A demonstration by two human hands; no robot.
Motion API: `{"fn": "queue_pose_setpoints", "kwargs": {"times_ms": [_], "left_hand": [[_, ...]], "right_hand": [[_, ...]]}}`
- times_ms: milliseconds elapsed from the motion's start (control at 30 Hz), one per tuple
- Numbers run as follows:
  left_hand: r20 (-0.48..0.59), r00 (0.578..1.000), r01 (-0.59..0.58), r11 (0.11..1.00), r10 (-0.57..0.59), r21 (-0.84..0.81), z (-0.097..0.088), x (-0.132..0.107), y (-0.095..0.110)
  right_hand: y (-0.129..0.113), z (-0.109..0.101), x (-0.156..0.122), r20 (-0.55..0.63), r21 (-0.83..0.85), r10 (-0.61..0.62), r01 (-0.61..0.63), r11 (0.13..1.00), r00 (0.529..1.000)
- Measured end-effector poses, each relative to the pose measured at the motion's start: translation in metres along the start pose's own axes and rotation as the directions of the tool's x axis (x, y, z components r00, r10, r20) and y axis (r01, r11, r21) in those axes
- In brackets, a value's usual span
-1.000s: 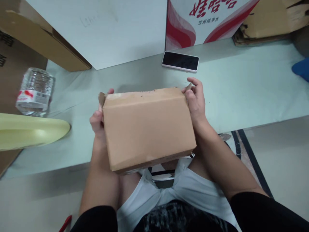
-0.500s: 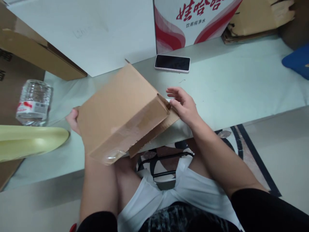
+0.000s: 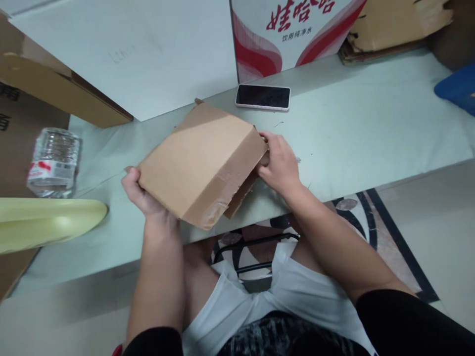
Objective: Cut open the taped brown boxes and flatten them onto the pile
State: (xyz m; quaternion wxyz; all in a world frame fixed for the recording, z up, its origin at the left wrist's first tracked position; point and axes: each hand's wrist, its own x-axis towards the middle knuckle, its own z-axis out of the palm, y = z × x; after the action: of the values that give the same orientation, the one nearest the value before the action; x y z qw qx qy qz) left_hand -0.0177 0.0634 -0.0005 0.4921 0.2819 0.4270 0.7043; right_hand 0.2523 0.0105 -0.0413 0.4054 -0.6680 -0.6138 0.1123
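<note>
A brown cardboard box (image 3: 200, 153) is held tilted over the near part of the covered table, between my two hands. Clear tape and torn paper show on its near side, and a loose flap (image 3: 241, 196) hangs below that side. My left hand (image 3: 139, 190) grips the box's left end, its thumb on the edge and the other fingers hidden beneath. At the right end, my right hand (image 3: 279, 160) is closed on the corner, with fingers curled behind the edge. Beyond the box lies a phone (image 3: 262, 97), dark screen up.
To the left are a clear plastic bottle (image 3: 55, 163) and a pale yellow curved object (image 3: 52, 220). A white carton (image 3: 148, 54) and a red-and-white carton (image 3: 297, 29) stand behind. Flattened cardboard (image 3: 397, 24) lies back right, near a blue object (image 3: 456, 89).
The box has turned and shifted slightly right, its near corner lifting. My right hand has gone from loosely spread fingers to gripping the box's right corner.
</note>
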Motion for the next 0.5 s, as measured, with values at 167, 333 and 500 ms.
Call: {"fn": "queue_pose_setpoints", "kwargs": {"times_ms": [167,333,500], "left_hand": [[0.055,0.998,0.012,0.999,-0.013,0.033,-0.001,-0.002,0.0],[0.165,0.984,-0.075,0.996,0.066,0.051,0.015,-0.016,0.003],[0.084,0.996,-0.023,1.0,0.023,0.001,0.006,-0.008,0.002]], "right_hand": [[0.0,-0.001,0.003,-0.041,0.004,0.011,-0.011,1.0,0.999],[0.001,-0.001,0.005,-0.034,0.065,0.097,-0.095,0.993,0.995],[0.001,-0.007,0.007,-0.147,0.103,-0.014,0.029,0.994,0.989]]}}
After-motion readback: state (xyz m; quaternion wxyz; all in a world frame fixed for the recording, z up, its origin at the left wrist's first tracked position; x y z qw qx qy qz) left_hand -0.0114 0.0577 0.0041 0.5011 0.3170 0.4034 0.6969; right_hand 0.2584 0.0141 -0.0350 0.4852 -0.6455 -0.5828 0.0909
